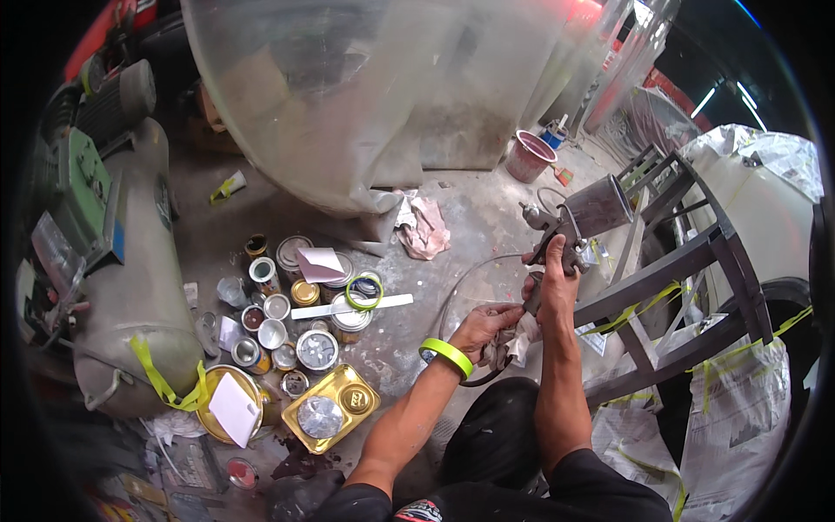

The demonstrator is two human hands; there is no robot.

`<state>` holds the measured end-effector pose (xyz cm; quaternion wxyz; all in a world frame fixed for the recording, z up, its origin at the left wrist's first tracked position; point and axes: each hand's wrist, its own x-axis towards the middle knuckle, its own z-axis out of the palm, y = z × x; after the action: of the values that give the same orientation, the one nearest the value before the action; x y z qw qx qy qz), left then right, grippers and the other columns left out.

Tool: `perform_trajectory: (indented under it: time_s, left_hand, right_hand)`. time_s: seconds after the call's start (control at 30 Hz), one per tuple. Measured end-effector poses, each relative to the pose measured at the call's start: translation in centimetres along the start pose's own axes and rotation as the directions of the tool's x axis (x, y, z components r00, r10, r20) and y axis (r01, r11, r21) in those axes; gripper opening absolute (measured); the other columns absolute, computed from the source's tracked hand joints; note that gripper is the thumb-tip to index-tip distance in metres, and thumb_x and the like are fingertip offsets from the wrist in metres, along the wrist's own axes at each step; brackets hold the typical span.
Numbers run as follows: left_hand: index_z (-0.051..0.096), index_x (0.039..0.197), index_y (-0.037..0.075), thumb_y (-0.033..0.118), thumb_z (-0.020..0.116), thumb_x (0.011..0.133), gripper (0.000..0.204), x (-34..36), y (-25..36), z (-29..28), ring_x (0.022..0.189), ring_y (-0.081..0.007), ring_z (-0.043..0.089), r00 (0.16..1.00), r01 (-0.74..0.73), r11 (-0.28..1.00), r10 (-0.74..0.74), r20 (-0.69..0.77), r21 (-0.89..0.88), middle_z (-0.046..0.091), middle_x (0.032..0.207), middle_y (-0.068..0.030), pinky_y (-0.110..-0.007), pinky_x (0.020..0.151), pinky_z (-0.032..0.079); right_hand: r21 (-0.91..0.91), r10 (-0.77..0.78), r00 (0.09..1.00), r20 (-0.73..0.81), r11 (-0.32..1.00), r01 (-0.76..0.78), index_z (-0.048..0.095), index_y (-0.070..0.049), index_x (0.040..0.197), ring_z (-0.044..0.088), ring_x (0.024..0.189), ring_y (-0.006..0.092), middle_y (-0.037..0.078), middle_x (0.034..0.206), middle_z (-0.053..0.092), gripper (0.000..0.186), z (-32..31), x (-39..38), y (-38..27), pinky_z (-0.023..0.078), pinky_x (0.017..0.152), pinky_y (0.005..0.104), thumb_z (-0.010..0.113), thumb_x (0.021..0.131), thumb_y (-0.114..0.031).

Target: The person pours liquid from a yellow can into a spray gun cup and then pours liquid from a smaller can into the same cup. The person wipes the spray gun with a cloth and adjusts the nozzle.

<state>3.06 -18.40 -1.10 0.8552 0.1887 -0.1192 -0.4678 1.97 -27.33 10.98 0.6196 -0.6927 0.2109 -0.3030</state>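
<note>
Right hand [557, 268] is holding a spray gun [596, 210] near a frame's edge [645, 281]; left hand [485, 329] is pinching a rag [522, 338]; floor [402, 277] is reaching cans [317, 350].

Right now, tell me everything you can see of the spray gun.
The spray gun looks like worn, dark grey metal, with a knob-like fitting at its left end and a wide cylindrical cup tilted to the upper right. The right hand grips its body, beside a dark frame. The left hand is at its lower end, near a pale cloth; its exact contact is unclear. Fingers hide the trigger.
</note>
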Motion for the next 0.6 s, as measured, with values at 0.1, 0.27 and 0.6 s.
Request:
perform_trajectory:
  time_s: [0.1,0.27,0.6]
  left_hand:
    - [0.061,0.118,-0.001,0.015,0.065,0.095,0.028,0.4,-0.3,-1.1,0.086,-0.0144,0.07,0.996,-0.007,1.0,0.006,0.087,0.002,0.071,0.101,-0.0074,-0.027,0.074,0.056]
    - [0.059,0.12,-0.003,0.016,0.065,0.095,0.032,0.7,-1.2,-1.9,0.089,-0.0157,0.069,0.995,0.003,1.0,0.0,0.1,-0.025,0.07,0.104,-0.0084,-0.027,0.078,0.056]
    - [0.062,0.12,-0.005,0.021,0.065,0.096,0.035,0.5,-0.9,-0.1,0.082,-0.0065,0.062,0.991,-0.132,0.956,0.131,0.024,0.262,0.068,0.095,-0.002,-0.022,0.072,0.05]
  right_hand:
    - [-0.024,0.015,1.0,0.011,1.0,-0.015,0.056,-0.005,0.089,0.05,0.04,0.0135,0.009,0.073,0.063,0.052,-0.1,-0.1,0.2,0.038,0.032,0.029,0.057,0.093,-0.057]
    - [-0.106,-0.021,0.997,0.07,0.994,0.028,0.057,-0.005,0.091,0.05,0.041,0.0115,0.007,0.076,0.064,0.051,-0.2,-0.2,0.6,0.038,0.033,0.0271,0.056,0.095,-0.056]
    - [-0.115,-0.049,0.999,-0.02,0.992,0.047,0.059,-0.004,0.087,0.052,0.044,0.0106,0.004,0.073,0.06,0.054,-0.5,-0.2,0.7,0.04,0.037,0.0269,0.057,0.093,-0.057]
